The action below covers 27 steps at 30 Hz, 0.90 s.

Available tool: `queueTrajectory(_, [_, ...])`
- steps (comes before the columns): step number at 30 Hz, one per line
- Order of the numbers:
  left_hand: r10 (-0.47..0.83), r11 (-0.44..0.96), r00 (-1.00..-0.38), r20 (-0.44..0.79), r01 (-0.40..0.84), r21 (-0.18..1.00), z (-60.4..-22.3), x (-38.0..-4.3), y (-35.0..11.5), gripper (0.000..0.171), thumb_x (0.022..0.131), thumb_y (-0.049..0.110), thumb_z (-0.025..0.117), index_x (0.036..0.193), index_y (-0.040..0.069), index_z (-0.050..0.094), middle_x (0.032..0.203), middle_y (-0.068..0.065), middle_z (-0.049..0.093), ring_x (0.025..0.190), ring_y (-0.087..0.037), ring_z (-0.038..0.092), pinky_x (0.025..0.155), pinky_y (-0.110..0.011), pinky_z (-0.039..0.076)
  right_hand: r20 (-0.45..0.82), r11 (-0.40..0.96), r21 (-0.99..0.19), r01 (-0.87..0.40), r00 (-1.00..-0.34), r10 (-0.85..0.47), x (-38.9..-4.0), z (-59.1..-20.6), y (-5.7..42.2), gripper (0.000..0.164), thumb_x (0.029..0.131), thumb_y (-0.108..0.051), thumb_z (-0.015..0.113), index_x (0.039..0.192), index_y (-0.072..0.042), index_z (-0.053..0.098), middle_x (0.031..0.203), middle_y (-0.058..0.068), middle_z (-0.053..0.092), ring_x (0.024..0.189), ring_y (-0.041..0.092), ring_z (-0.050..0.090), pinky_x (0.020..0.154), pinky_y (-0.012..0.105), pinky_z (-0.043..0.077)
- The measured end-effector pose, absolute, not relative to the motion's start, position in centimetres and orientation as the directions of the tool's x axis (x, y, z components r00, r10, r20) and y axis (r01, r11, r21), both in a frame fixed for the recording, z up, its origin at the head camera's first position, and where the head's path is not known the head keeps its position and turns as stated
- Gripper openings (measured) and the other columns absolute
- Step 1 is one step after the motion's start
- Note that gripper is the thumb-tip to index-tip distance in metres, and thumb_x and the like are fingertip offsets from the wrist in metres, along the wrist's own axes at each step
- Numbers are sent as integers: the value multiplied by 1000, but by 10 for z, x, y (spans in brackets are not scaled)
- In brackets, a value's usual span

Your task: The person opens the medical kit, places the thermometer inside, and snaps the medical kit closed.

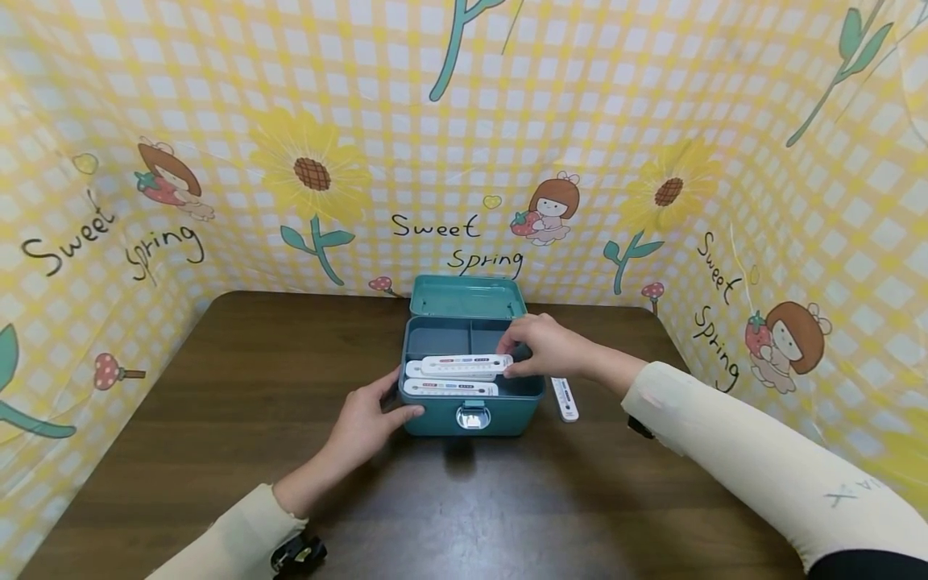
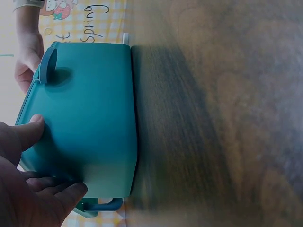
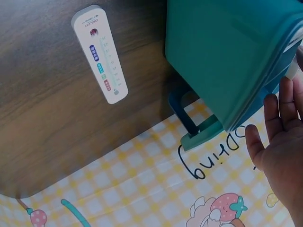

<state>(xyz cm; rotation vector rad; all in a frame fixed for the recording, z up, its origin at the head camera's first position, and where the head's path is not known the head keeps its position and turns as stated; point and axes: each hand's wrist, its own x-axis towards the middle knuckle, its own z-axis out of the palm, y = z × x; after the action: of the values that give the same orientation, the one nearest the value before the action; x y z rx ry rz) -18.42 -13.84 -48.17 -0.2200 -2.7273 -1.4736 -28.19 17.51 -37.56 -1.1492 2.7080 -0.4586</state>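
Observation:
A teal storage box (image 1: 435, 420) with its lid raised stands on the table. My left hand (image 1: 366, 423) holds its front left corner, the thumb (image 2: 33, 130) on the front face and the other fingers along the side. My right hand (image 1: 547, 346) reaches over the box and pinches the right end of a flat white thermometer (image 1: 464, 365). That thermometer lies level over the box opening, overlapping another white one (image 1: 413, 370) behind it. One more white thermometer (image 1: 449, 388) shows inside along the front wall. In the right wrist view the pinching fingertips are partly cut off.
A loose white thermometer (image 3: 100, 54) lies on the brown wooden table (image 1: 290, 354) just right of the box. The raised lid (image 1: 467, 298) stands behind the opening. A divided grey tray (image 1: 438, 338) sits in the box's back part. Patterned yellow cloth (image 1: 449, 161) encloses the table's back and sides.

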Motion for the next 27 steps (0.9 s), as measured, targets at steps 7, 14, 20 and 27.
queueTrajectory(7, [114,533,-988,101,146,833,-482,-184,-139,83,88,38,82,154,6,45,152,-13,53,140,-28,51,110,-49,47,-10,656,-306,-690,-687,-727,-281,-382,169,24,87,-37,84,106,-26,76,103,-13,66,105,11,57,101,42,37])
queueTrajectory(14, [114,517,-989,96,142,844,-483,-183,-138,82,87,36,82,154,6,45,151,-14,53,139,-28,52,108,-47,48,20,678,-276,-681,-710,-704,-274,-386,164,24,87,-37,84,105,-24,77,99,-13,66,101,10,57,100,42,36])
queueTrajectory(20, [115,518,-988,102,147,843,-483,-182,-138,82,88,35,83,154,6,45,151,-13,53,139,-29,52,108,-48,48,59,690,-262,-675,-725,-687,-268,-391,162,23,87,-39,83,104,-23,77,98,-12,68,101,9,57,100,44,36])
queueTrajectory(27, [113,522,-988,102,147,840,-481,-181,-138,83,87,36,83,154,6,45,152,-13,52,140,-29,50,110,-49,47,106,721,-241,-650,-756,-646,-263,-392,156,26,88,-40,82,106,-22,77,103,-9,70,106,12,58,101,43,35])
